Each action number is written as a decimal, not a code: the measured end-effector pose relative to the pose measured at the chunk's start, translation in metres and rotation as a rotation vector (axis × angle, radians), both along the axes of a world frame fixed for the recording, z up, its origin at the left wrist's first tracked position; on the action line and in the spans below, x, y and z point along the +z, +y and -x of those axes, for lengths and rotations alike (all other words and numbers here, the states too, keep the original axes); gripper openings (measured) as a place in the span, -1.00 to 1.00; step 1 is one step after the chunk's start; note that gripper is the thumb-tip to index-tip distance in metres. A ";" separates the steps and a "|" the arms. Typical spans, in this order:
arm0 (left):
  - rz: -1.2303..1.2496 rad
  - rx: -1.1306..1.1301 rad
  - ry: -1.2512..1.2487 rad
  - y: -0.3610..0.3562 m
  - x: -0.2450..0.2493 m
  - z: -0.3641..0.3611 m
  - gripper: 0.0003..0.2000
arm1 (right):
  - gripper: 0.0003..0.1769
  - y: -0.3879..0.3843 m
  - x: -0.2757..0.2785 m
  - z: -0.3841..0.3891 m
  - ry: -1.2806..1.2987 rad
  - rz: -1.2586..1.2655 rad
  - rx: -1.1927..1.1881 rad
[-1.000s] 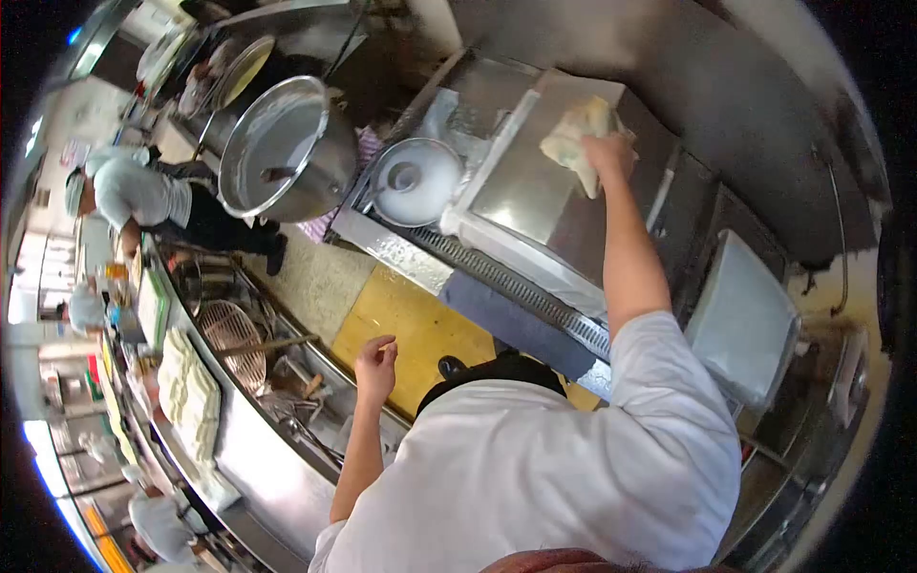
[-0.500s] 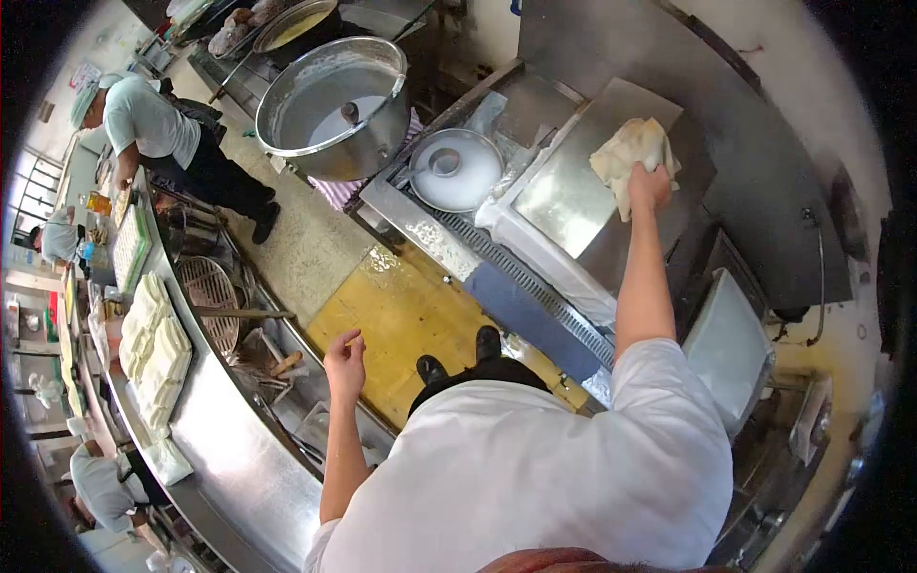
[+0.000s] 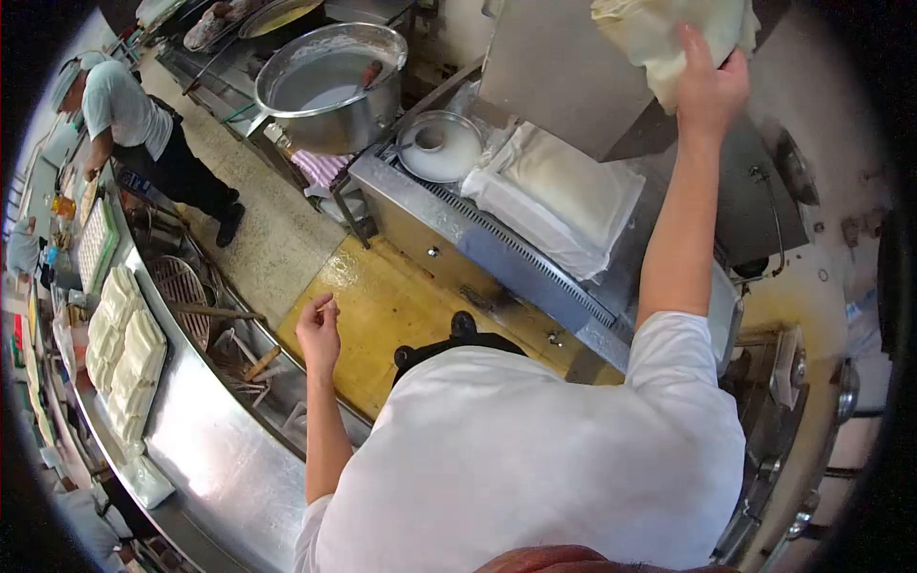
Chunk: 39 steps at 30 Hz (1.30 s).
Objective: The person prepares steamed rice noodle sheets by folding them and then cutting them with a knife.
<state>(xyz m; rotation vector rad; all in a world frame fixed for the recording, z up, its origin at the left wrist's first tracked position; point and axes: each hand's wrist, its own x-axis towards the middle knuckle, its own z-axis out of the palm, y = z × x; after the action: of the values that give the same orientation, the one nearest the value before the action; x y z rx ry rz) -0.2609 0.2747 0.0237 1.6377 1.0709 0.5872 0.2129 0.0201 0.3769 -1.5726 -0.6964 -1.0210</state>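
My right hand (image 3: 712, 91) is closed on a cream cloth (image 3: 659, 38) at the upper right. Behind the cloth, a flat metal lid (image 3: 549, 81) stands raised and tilted; whether the cloth wraps a handle on it is hidden. Below the lid lies a tray lined with white cloth (image 3: 544, 234), its pale flat top partly uncovered. My left hand (image 3: 318, 329) hangs over the yellow floor, fingers loosely curled and apart, with nothing in it.
Beside the lined tray is a round pan of white liquid (image 3: 441, 146) with a metal ring. A large steel bowl (image 3: 330, 81) stands beyond. Left, a steel counter (image 3: 215, 411) bears stacked pale slabs (image 3: 124, 349). A co-worker (image 3: 134, 115) stands at the counter's far end.
My right hand has risen up and to the right with the cloth. The metal lid has lifted off and tilted, uncovering the cloth-lined tray. My view has shifted.
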 end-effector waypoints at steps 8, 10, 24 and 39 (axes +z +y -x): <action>-0.177 0.192 -0.139 -0.004 0.028 0.087 -0.83 | -0.66 0.112 0.003 0.173 -0.175 0.140 0.216; -0.309 0.264 -0.184 -0.010 0.043 0.114 -0.86 | -0.67 0.151 -0.011 0.205 -0.252 0.169 0.402; -0.404 1.030 -0.165 -0.091 0.042 0.247 -0.88 | -0.67 0.409 -0.129 0.488 -0.557 0.849 1.266; -0.194 1.716 0.116 -0.139 0.043 0.250 -0.88 | -0.64 0.512 -0.295 0.748 -0.579 1.447 1.795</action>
<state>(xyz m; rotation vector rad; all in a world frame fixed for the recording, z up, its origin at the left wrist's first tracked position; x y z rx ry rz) -0.5110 0.1360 0.0669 0.4887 2.4395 1.6711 -0.5348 0.5324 0.0821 -0.7549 -2.8335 0.7078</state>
